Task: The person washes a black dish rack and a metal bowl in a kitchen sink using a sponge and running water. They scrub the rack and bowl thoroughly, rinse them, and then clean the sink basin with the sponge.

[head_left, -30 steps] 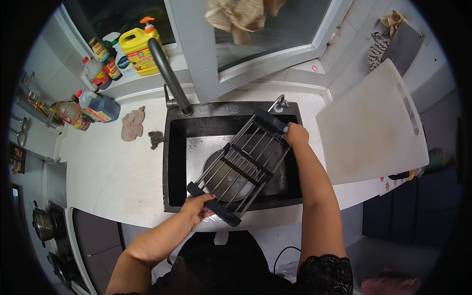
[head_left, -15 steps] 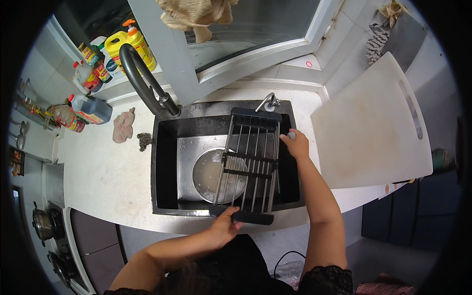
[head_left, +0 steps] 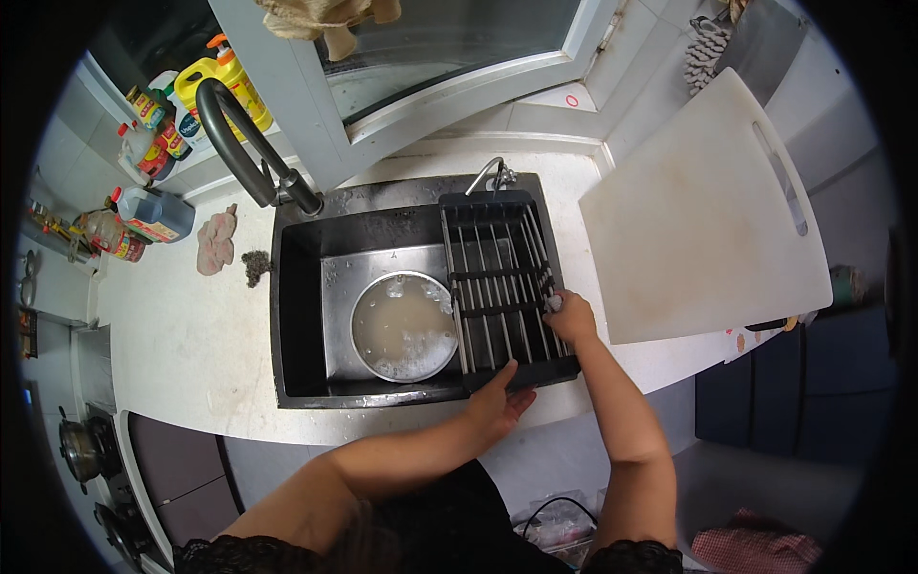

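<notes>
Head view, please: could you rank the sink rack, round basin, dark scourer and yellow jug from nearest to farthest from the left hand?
1. Sink rack, touching the left hand.
2. Round basin, inside the sink.
3. Dark scourer, left, on the counter.
4. Yellow jug, upper left.

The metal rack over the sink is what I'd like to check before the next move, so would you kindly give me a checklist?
1. Metal rack spans the sink front to back, at its right part: ok.
2. Left hand on the rack's near end: ok.
3. Right hand empty: not ok; it holds a small pale object at the rack's right side.
4. Tall faucet clear of the rack: ok; it stands at the sink's left rear.
5. Small tap clear of the rack's far end: cannot tell.
</notes>
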{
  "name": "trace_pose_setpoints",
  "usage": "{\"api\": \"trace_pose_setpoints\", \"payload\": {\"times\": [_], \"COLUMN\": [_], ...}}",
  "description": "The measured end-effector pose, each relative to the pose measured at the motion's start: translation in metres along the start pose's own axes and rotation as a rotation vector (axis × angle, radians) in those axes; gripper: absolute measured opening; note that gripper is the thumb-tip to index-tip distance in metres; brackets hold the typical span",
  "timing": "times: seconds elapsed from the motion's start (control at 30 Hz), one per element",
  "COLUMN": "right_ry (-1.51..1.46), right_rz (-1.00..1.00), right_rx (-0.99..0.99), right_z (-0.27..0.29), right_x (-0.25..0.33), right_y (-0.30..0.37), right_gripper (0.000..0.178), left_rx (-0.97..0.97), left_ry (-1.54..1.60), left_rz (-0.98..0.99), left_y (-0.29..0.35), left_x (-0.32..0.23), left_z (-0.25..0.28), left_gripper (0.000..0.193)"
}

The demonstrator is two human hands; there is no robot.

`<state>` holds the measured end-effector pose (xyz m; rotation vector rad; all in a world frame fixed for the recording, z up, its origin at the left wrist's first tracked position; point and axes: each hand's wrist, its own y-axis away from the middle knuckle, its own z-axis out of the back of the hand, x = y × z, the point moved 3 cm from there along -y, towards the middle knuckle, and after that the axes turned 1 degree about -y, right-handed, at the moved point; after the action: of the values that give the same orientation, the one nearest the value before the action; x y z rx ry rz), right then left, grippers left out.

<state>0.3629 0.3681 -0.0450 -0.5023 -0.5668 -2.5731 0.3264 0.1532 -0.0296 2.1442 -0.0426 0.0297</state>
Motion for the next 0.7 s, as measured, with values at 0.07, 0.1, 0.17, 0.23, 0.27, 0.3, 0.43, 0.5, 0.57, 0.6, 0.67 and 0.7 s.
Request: {"api": "trace_pose_setpoints", "payload": {"times": [0.07, 0.1, 0.17, 0.23, 0.27, 0.3, 0.43, 0.5, 0.57, 0.6, 0.67, 0.7], "right_ry": [-0.041, -0.067, -0.118, -0.172, -0.167, -0.161, -0.166, -0.202, -0.196, -0.175, -0.130, -0.129], "right_rz": [-0.070, -0.069, -0.063, -0.055, -0.074, -0.094, -0.140, -0.119, -0.101, -0.104, -0.104, -0.105], "right_rx": [-0.065, -0.078, -0.118, -0.179, -0.183, -0.188, -0.148, -0.161, -0.174, -0.152, -0.103, -0.111], "right_z": [0.003, 0.004, 0.003, -0.001, 0.000, 0.002, 0.007, 0.001, -0.010, -0.013, -0.017, -0.019], "right_x": [0.009, 0.010, 0.008, 0.003, 0.003, 0.005, 0.011, 0.013, 0.013, 0.010, 0.012, 0.009], "right_y": [0.007, 0.008, 0.011, 0.009, 0.010, 0.011, 0.009, 0.002, -0.008, -0.010, -0.012, -0.013], "right_gripper": [0.039, 0.036, 0.034, 0.033, 0.031, 0.030, 0.028, 0.028, 0.029, 0.029, 0.030, 0.029], "left_rx": [-0.017, -0.027, 0.041, 0.202, 0.152, 0.095, 0.070, 0.193, 0.267, 0.281, 0.299, 0.267], "left_ry": [-0.035, -0.056, -0.242, -0.581, -0.908, -1.221, -2.035, -2.142, -2.268, -2.211, -2.079, -2.085], "left_rz": [0.082, 0.144, 0.251, 0.336, 0.035, -0.280, -1.646, -1.612, -1.247, -1.103, -0.828, -1.020], "left_y": [0.010, 0.019, 0.040, 0.061, 0.069, 0.080, 0.095, 0.063, 0.024, 0.011, -0.004, -0.006], "left_x": [-0.004, -0.006, -0.014, -0.027, -0.044, -0.061, -0.088, -0.090, -0.098, -0.101, -0.105, -0.106], "left_z": [-0.003, -0.002, 0.006, 0.020, 0.018, 0.008, -0.014, 0.006, 0.021, 0.024, 0.023, 0.021], "left_gripper": [0.031, 0.033, 0.038, 0.044, 0.045, 0.046, 0.038, 0.036, 0.032, 0.032, 0.033, 0.037]}}
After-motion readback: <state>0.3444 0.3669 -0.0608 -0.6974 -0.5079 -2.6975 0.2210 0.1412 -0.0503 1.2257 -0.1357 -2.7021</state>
